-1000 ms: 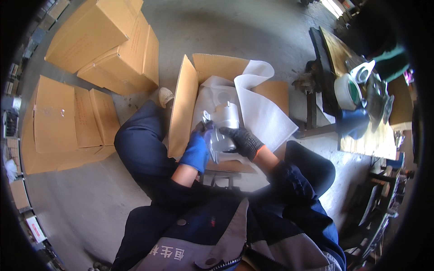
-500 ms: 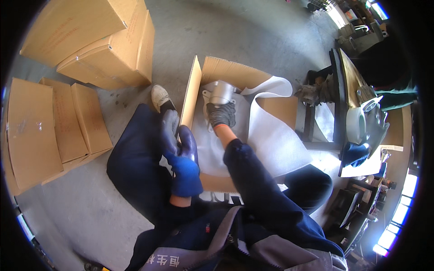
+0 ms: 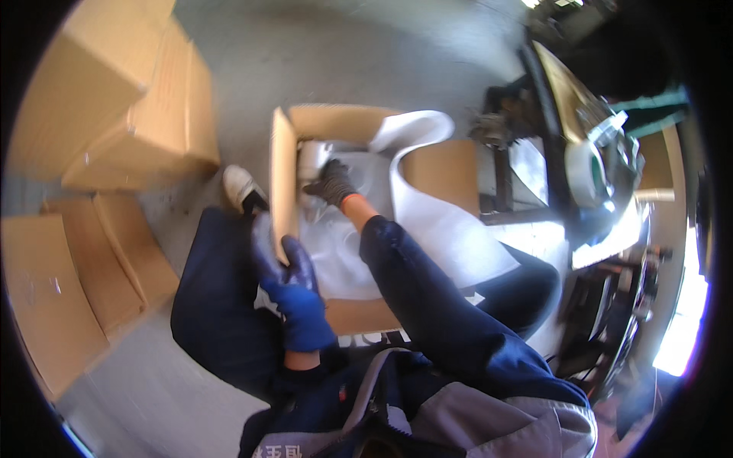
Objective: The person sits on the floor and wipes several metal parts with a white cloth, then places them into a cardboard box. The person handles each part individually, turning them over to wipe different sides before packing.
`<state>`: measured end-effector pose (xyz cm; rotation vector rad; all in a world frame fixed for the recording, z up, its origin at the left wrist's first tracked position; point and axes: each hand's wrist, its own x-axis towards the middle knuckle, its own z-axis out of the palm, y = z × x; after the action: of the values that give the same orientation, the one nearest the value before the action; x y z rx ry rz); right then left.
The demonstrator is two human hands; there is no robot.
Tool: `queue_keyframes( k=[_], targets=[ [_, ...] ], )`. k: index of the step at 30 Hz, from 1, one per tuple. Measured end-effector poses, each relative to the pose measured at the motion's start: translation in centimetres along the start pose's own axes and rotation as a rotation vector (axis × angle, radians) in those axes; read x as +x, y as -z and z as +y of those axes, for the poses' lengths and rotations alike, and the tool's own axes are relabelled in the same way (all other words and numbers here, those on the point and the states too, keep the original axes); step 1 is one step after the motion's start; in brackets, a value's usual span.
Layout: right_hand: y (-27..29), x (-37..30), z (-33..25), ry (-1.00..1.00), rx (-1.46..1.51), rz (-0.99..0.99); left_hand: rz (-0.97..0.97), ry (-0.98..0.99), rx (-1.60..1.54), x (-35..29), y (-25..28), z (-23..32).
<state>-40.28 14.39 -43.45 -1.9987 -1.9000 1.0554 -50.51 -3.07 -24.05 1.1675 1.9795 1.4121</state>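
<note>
An open cardboard box [image 3: 284,164] lined with white foam sheet [image 3: 450,221] stands on the floor between my legs. My right hand [image 3: 330,183], in a dark glove, reaches deep into the box and rests on a shiny metal part wrapped in clear plastic [image 3: 311,164] at the far left corner. My left hand [image 3: 289,278], in a blue glove, grips the box's left flap near its front end. Whether the right hand's fingers close around the part is hidden.
Closed cardboard boxes [image 3: 114,107] are stacked at upper left, and flattened cartons [image 3: 69,282] lie on the concrete floor at left. A dark workbench [image 3: 580,137] with a roll of tape and tools stands at right. My white shoe [image 3: 240,187] sits beside the box.
The metal part, held above the box with both hands a second ago, has gone down into the far corner. My left hand has let go of it and taken the box flap.
</note>
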Motion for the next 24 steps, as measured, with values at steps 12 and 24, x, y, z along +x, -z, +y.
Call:
queue_keyframes(
  k=[12,24],
  targets=[
    [27.6,-27.7,-6.5,0.507,0.395,0.098,-0.672,-0.415,0.269,-6.1,-0.4,6.2],
    [55.6,-22.0,12.5,0.045,0.153,1.029,-0.988,-0.487,0.729,-11.6,-1.2,-0.1]
  ],
)
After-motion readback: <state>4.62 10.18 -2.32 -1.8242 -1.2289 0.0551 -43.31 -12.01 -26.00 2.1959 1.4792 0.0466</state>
